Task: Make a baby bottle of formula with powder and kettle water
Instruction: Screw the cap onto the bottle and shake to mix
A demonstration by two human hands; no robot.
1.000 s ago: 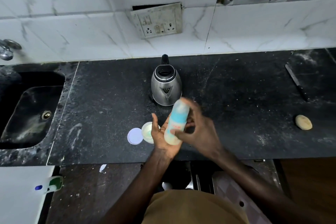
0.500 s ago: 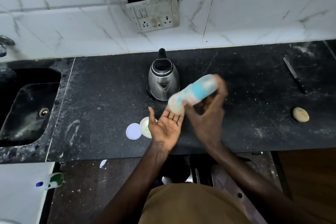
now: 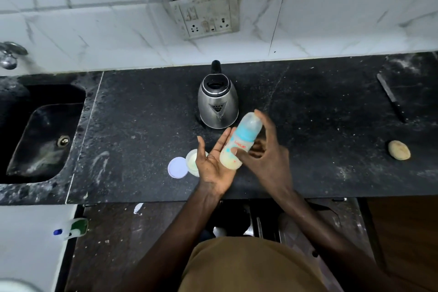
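Observation:
My right hand (image 3: 267,156) grips a capped baby bottle (image 3: 240,142) with a blue collar and pale milky liquid in its lower part, tilted with the cap pointing up and away. The bottle's base rests against the palm of my left hand (image 3: 213,163), which is held flat and open with fingers straight. A steel electric kettle (image 3: 218,102) stands just behind the hands on the black counter (image 3: 132,130), its black handle toward the wall. A small open powder tub (image 3: 192,161) and its round white lid (image 3: 177,168) lie just left of my left hand.
A dark sink (image 3: 45,135) is set in the counter at far left, with a tap (image 3: 9,54) above it. A knife (image 3: 391,99) and a round beige lump (image 3: 399,150) lie at the right. A socket plate (image 3: 206,15) hangs on the tiled wall.
The bottle was swung up and to the right away from my left palm, then came back down; its base now meets the open left palm again.

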